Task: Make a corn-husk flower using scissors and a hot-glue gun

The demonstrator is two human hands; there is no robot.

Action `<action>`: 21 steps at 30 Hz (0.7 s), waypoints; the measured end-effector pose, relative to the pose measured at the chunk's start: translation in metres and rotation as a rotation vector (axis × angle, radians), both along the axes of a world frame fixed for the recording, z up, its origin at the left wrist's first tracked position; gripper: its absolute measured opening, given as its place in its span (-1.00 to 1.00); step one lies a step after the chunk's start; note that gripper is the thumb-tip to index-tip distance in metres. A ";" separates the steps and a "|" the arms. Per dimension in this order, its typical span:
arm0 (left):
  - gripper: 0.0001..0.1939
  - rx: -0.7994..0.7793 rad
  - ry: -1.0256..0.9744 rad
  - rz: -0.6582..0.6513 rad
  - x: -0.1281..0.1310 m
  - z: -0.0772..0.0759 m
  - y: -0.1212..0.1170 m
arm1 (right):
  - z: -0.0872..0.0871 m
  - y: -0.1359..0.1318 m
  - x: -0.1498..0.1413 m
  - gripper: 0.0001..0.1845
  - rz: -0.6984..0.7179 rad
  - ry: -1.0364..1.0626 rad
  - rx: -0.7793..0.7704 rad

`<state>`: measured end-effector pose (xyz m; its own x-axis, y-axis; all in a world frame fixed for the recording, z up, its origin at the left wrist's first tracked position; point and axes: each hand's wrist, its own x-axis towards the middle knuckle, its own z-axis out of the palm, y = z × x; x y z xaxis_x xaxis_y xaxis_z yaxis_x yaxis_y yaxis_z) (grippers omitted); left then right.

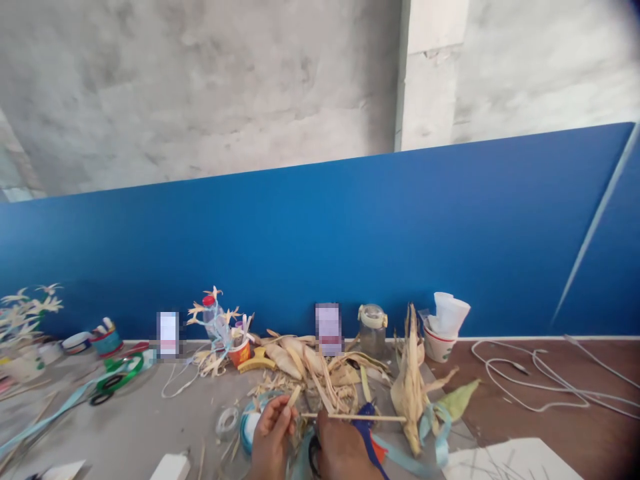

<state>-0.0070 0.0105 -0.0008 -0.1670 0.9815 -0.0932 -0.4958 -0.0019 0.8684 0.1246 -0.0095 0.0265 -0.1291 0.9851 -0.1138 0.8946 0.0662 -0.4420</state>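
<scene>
My left hand is closed, pinching a short strip of dried corn husk upright between thumb and fingers. Beside it, my right hand is curled over a thin pale stick, which sticks out on both sides of the fingers. A black loop, like a scissor handle, shows at the right hand's left edge; whether the hand grips it is hidden. Just right of that hand are a dark blue curved object and light blue ribbon. A roll of blue-edged tape lies behind my left hand.
Dried husks are heaped beyond my hands, with a husk bundle at right. A lidded jar, a paper cup and a phone stand along the blue partition. Green-handled scissors lie left, white cables right.
</scene>
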 end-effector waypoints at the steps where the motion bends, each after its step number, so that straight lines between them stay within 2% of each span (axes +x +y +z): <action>1: -0.63 -0.001 -0.012 0.000 0.000 -0.001 0.001 | 0.000 0.001 0.005 -0.54 -0.007 0.060 0.004; 4: -0.65 -0.010 -0.046 -0.016 0.000 -0.002 0.001 | 0.001 0.008 0.022 -0.69 -0.051 0.321 -0.052; 6: -0.67 -0.008 -0.080 -0.028 0.002 -0.002 0.001 | 0.004 0.014 0.031 -0.75 -0.061 0.597 -0.145; 9: -0.68 -0.010 -0.153 -0.017 0.005 -0.001 -0.001 | 0.007 0.017 0.037 -0.79 -0.066 0.987 -0.305; 12: -0.71 0.001 -0.208 -0.046 0.005 0.000 -0.002 | 0.008 0.016 0.033 -0.78 -0.091 1.210 -0.425; 16: -0.71 -0.004 -0.271 -0.097 0.002 0.001 -0.003 | 0.001 0.014 0.016 -0.77 -0.090 1.312 -0.464; 21: -0.70 -0.035 -0.308 -0.102 0.002 -0.001 -0.004 | -0.009 0.012 0.002 -0.65 0.008 1.154 -0.433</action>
